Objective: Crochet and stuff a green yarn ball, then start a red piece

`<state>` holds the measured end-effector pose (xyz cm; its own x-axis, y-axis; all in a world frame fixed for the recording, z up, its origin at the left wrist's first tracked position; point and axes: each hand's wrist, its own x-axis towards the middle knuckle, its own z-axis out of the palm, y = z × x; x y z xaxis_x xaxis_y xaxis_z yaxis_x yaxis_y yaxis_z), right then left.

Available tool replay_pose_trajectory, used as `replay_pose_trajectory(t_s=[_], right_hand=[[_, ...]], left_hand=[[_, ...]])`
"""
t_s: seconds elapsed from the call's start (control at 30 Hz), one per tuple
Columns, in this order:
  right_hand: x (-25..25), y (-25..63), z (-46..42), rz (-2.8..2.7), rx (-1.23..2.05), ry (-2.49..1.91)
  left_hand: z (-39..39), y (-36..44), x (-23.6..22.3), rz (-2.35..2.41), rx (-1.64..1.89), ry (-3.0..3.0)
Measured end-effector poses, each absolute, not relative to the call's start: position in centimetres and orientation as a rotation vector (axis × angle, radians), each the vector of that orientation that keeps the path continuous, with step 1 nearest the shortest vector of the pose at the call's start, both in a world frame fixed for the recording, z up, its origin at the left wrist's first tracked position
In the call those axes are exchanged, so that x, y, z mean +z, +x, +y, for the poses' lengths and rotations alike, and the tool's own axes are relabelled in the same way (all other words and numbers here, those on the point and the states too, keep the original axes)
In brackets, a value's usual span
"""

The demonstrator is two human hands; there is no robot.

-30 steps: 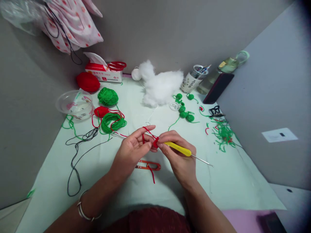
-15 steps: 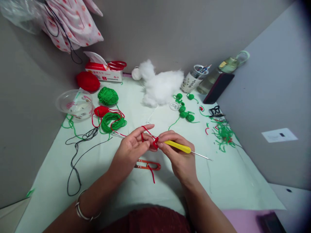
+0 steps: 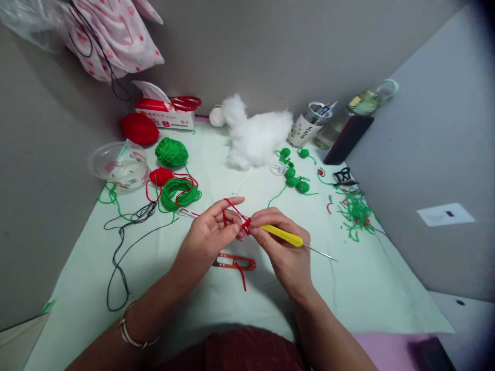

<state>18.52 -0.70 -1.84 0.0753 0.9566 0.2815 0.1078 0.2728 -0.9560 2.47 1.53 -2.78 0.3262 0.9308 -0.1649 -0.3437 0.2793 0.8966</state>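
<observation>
My right hand (image 3: 286, 247) is closed round a crochet hook with a yellow handle (image 3: 284, 235); its thin metal rear end points down to the right. A small piece of red crochet (image 3: 246, 225) sits at the front of the hook, between both hands. My left hand (image 3: 212, 226) pinches at that piece, index finger stretched out with red yarn (image 3: 232, 205) looped over it. This yarn runs back left to a small red ball (image 3: 161, 176). Below the hands lie orange thread snips (image 3: 243, 263) with a short red yarn end across them. The hook's tip is hard to make out.
Green yarn (image 3: 172, 152), a clear plastic bowl (image 3: 119, 166) and black cord (image 3: 122, 242) lie left. White stuffing (image 3: 257, 136) stands behind. Small green crocheted balls (image 3: 291, 173), a pen holder (image 3: 309, 124), a phone (image 3: 348, 140) and yarn scraps (image 3: 356, 214) are on the right.
Both hands have shifted very slightly left with the red piece and hook. The grips look the same, and the things on the table have stayed put.
</observation>
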Motion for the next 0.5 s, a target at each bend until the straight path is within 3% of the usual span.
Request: replay_pose_trajectory(t_s=[0.5], right_hand=[[-2.74,19.04,-0.44,-1.175,1.088,-1.079]], left_hand=[[1.92,2.06,-3.14,0.763,1.007,0.835]])
